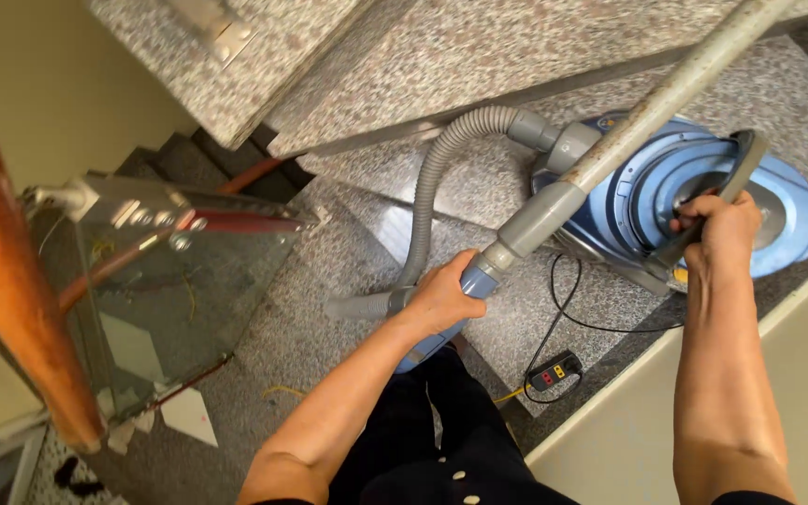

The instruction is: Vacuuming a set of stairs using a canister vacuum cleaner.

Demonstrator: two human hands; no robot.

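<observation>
My left hand (443, 295) grips the blue handle of a vacuum wand (638, 122), a grey metal tube that runs up to the top right. A ribbed grey hose (432, 173) curves from that handle to a blue canister vacuum cleaner (778, 201) resting on a speckled stone step. My right hand (720, 229) is closed around the canister's grey carry handle (741, 168).
Speckled granite stairs (404, 65) rise ahead. A glass railing panel (161, 281) and an orange-brown wooden handrail (2, 281) stand at the left. A black power strip (555, 371) with its cord lies on the step by the pale wall (628, 440) at the right.
</observation>
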